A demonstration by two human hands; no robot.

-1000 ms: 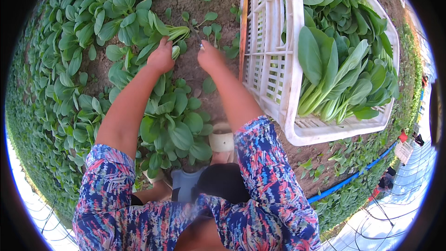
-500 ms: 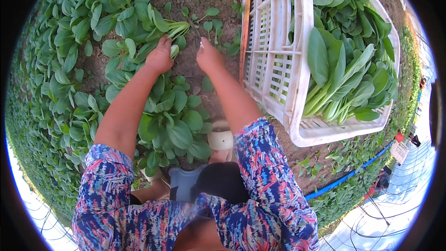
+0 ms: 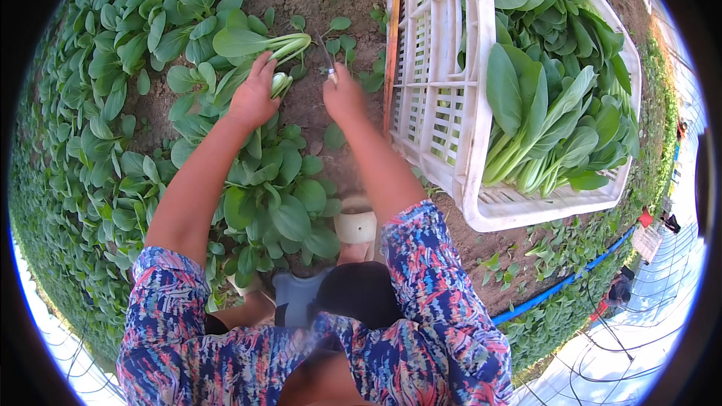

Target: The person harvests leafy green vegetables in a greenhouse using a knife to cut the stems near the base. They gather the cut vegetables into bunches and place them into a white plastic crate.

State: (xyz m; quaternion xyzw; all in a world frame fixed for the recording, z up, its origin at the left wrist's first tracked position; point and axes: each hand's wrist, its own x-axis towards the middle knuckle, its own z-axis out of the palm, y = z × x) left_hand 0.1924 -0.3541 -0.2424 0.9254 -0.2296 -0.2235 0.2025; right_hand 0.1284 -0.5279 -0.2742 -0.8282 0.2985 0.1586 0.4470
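My left hand point(image 3: 254, 94) grips a leafy green plant point(image 3: 259, 45) by its pale stalks, tilted over the bare soil point(image 3: 312, 101). My right hand point(image 3: 344, 94) is closed around a small knife point(image 3: 327, 60) whose thin blade points toward the plant's base. Both arms reach forward over the bed of leafy greens point(image 3: 278, 195). To the right of my right hand stands a white plastic crate point(image 3: 444, 105), tilted, with several cut leafy greens point(image 3: 556, 113) lying in it.
Dense rows of green plants point(image 3: 98, 128) fill the left side. A cream shoe point(image 3: 355, 224) rests on the soil below my hands. A blue hose point(image 3: 564, 286) runs along the bed's lower right edge, with netting point(image 3: 647, 331) beyond it.
My left hand has lifted the plant's stalks and leaves further up from the soil. The knife blade in my right hand now shows near the plant's base.
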